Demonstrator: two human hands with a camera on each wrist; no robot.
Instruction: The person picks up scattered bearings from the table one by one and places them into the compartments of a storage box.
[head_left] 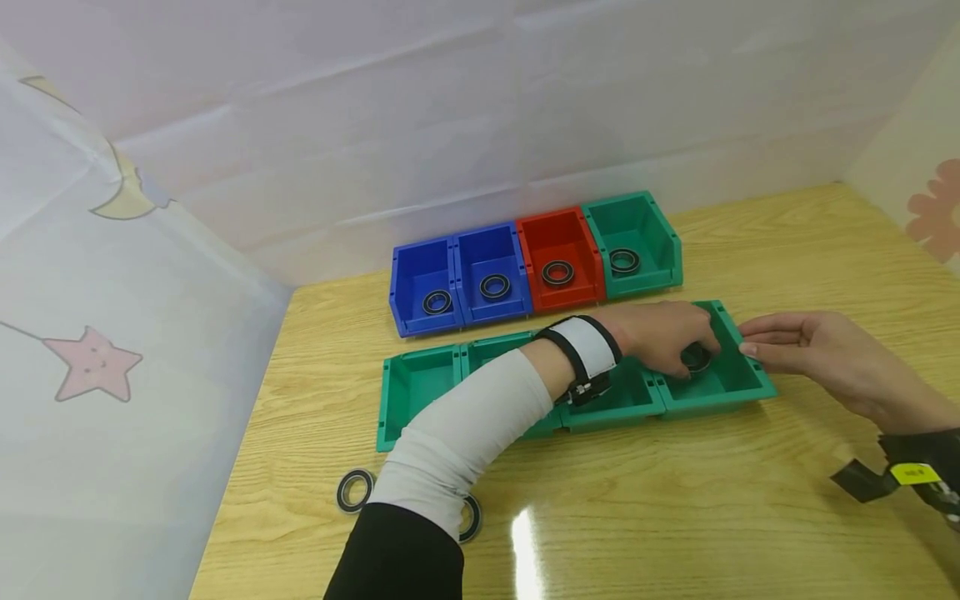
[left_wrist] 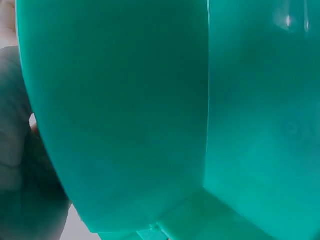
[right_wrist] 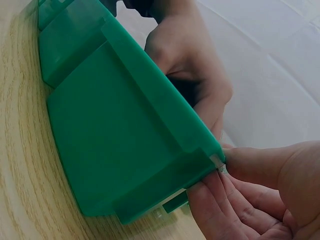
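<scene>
My left hand [head_left: 670, 337] reaches down into the rightmost green bin [head_left: 738, 392] of the front row, its fingers curled round a black-sealed ball bearing [head_left: 697, 360]. In the right wrist view the same bearing [right_wrist: 185, 90] shows only as a dark shape under the left hand. My right hand [head_left: 840, 358] pinches the right rim of that bin, fingers on the outer side and thumb at the edge, as the right wrist view shows. The left wrist view is filled mostly by the green bin wall [left_wrist: 115, 115]; the bearing does not show there.
Behind stands a row of two blue bins [head_left: 422, 258], a red bin [head_left: 551, 229] and a green bin [head_left: 630, 217], one bearing in each. More green bins [head_left: 423, 383] adjoin on the left. Two bearings [head_left: 355, 490] lie on the wooden table [head_left: 660, 517], one partly behind the left sleeve.
</scene>
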